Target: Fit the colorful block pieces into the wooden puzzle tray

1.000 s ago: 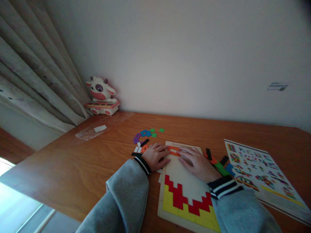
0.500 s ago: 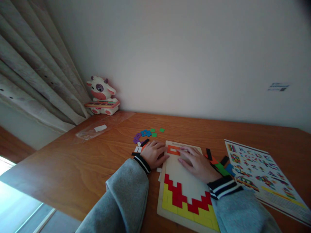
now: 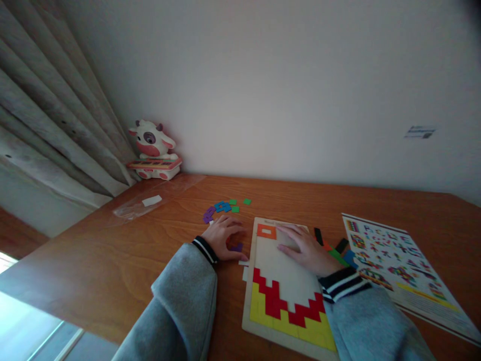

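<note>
A wooden puzzle board (image 3: 282, 283) lies on the brown table, with red and yellow pieces filling its near part and an orange ring of pieces (image 3: 266, 231) in its far left corner. My right hand (image 3: 302, 244) rests flat on the bare upper part of the board, fingers stretched out, just right of the orange ring. My left hand (image 3: 222, 237) sits on the table left of the board, fingers curled down over loose pieces; a purple piece (image 3: 237, 247) shows by its fingertips. What it grips, if anything, is hidden.
Loose purple, blue and green pieces (image 3: 222, 207) lie beyond my left hand. Black, orange, green and blue pieces (image 3: 335, 249) lie right of the board, beside a printed pattern sheet (image 3: 394, 265). A toy cow (image 3: 153, 150), a clear plastic bag (image 3: 145, 204) and curtains stand at the far left.
My left hand has come off the orange pieces and drawn left onto the loose pieces beside the board. The orange ring now lies uncovered in the corner. My right hand has stayed on the board.
</note>
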`<state>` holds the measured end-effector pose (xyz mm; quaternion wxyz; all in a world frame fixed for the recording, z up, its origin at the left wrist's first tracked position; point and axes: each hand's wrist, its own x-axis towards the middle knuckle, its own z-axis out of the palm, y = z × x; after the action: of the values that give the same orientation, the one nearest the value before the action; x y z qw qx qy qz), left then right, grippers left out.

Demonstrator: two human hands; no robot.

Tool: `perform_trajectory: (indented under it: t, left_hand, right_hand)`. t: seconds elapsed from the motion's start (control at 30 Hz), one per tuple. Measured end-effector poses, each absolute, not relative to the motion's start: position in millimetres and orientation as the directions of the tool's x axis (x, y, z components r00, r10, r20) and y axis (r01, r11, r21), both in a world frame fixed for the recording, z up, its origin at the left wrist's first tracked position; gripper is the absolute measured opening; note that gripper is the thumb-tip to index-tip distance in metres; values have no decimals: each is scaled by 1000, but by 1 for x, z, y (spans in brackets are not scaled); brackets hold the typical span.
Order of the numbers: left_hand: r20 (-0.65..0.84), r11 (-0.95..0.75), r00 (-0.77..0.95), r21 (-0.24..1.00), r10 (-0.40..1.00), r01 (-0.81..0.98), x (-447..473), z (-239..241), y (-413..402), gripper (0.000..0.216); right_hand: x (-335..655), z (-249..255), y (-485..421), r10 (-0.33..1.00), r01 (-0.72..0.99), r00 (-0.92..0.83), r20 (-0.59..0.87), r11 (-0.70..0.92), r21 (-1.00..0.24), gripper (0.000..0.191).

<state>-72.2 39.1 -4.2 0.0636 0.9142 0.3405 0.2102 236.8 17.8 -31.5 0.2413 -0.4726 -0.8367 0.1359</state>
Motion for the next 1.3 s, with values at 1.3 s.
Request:
perform_trajectory:
  t: [1.3]
  left_hand:
    - [478,-834,700,144,530,533,-60,-34,54,27]
  right_hand:
    - [242,-36,21,858,697,-439,267,512,-501,44]
